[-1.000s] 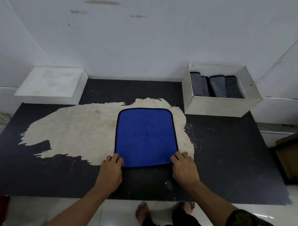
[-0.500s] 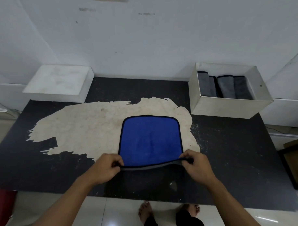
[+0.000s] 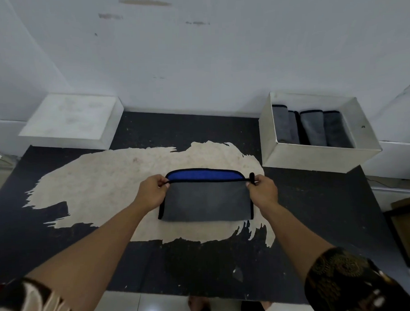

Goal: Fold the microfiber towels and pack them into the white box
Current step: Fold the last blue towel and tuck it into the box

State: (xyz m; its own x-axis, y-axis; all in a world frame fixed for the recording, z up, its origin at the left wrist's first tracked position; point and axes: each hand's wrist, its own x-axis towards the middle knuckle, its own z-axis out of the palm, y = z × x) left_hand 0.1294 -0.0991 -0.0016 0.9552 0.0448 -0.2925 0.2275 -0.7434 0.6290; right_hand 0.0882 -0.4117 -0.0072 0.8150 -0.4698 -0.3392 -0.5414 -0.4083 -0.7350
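Note:
A microfiber towel (image 3: 205,200), blue on one face and grey on the other with black edging, lies folded nearly in half on the table. Its grey side faces up and a blue strip shows along the far edge. My left hand (image 3: 152,192) pinches the folded-over edge at its left corner. My right hand (image 3: 262,190) pinches the right corner, where a black loop sticks up. The white box (image 3: 315,158) stands at the back right and holds several folded grey towels (image 3: 312,128) upright.
The table (image 3: 318,221) is black with a large worn beige patch under the towel. A closed white box (image 3: 70,122) sits at the back left against the wall. A brown carton (image 3: 408,227) stands off the table's right edge. My feet show below the front edge.
Both hands took hold of the towel's near corners, lifted the near edge and carried it over to the far edge. The grey underside now faces up.

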